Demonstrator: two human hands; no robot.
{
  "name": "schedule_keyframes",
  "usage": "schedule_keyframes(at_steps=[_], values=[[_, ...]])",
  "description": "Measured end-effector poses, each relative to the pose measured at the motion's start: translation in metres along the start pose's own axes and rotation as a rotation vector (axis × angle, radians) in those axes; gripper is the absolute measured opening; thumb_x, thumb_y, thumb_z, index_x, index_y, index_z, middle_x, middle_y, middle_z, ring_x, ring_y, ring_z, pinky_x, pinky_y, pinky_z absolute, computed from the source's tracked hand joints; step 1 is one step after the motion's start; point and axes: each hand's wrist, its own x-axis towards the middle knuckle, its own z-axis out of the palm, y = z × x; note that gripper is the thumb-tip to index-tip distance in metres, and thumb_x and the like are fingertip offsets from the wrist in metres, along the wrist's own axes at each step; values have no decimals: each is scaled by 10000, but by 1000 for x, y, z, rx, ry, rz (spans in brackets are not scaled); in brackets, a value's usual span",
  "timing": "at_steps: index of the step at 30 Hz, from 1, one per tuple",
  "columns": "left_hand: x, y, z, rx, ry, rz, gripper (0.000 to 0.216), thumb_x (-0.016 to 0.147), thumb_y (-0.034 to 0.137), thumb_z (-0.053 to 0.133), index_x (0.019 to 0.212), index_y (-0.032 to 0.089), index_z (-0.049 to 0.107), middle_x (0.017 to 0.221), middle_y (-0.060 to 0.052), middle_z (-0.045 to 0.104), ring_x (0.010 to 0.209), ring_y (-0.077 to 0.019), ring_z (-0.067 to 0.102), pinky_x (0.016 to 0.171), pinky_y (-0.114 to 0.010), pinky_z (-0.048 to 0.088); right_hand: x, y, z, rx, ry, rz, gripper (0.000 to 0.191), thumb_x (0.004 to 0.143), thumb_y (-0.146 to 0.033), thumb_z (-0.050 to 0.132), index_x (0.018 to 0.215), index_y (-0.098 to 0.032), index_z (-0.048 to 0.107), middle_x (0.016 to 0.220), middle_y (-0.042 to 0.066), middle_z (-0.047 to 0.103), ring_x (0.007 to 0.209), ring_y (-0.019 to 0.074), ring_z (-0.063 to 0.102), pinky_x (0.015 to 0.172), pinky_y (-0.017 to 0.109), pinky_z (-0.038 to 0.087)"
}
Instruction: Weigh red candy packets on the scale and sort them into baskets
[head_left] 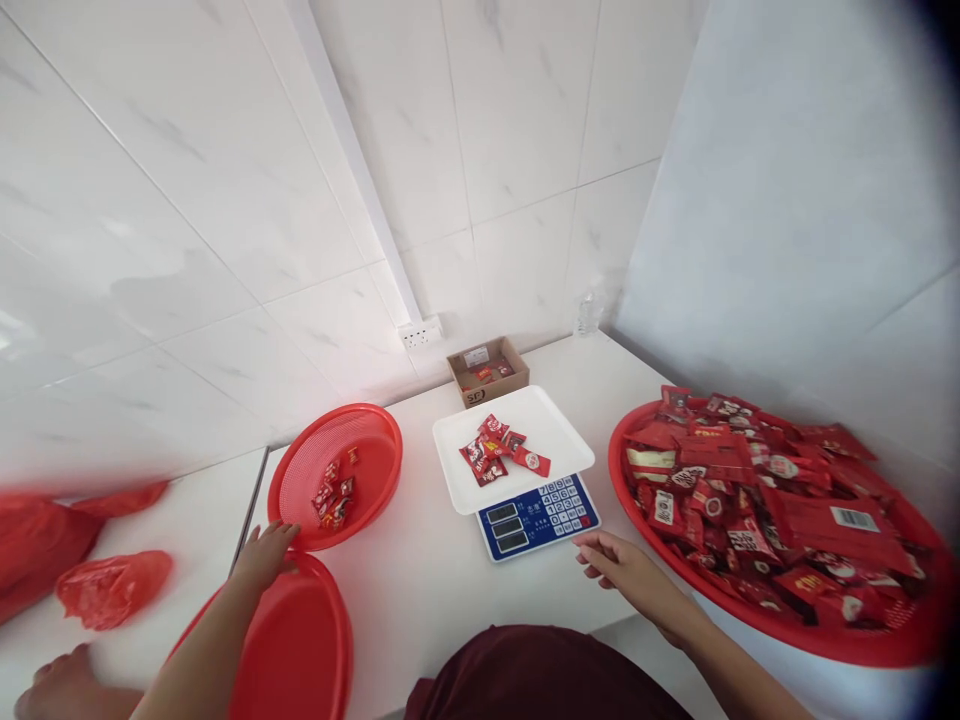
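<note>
My left hand [266, 552] rests on the far rim of an empty red basket [300, 650] at the table's front edge, fingers spread and holding nothing. Just beyond its fingertips sits a second red basket [375, 450] with a few red sweet packets [334, 495] inside. My right hand [616, 565] lies open on the table, its fingers stretched out towards the front right corner of a blue electronic scale [536, 515]. The scale's white tray [559, 440] carries a small heap of red packets [499, 452].
A large red tray [862, 640] heaped with red packets fills the right side. A small cardboard box [487, 370] stands by the wall behind the scale. Red plastic bags [112, 588] lie at the left. Another person's hand [64, 688] shows at the bottom left.
</note>
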Motion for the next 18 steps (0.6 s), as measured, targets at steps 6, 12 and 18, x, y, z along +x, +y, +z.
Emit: schedule_keyframes(at_steps=[6,12,18], values=[[3,-11,13,-174,7,-252,438,840,471,358,1109,185,552,1137,-143,629,1090,-296,563,823,-398,439,5,1,1,-11,-11,22,273,668,-433,577,823,-214,625,804,32,642,732,177,603,656,290,464],[8,5,19,-252,59,-470,534,867,474,272,1109,94,559,1080,-222,636,1021,-357,594,770,-456,449,13,-4,8,-46,-13,-5,286,674,-432,577,850,-213,631,793,35,654,748,198,617,651,302,476],[16,24,4,-473,31,-567,602,864,503,260,1147,31,504,1050,-263,625,992,-357,605,753,-438,454,60,-25,17,-282,196,-250,168,711,-342,561,823,-243,638,909,48,682,903,247,600,832,368,443]])
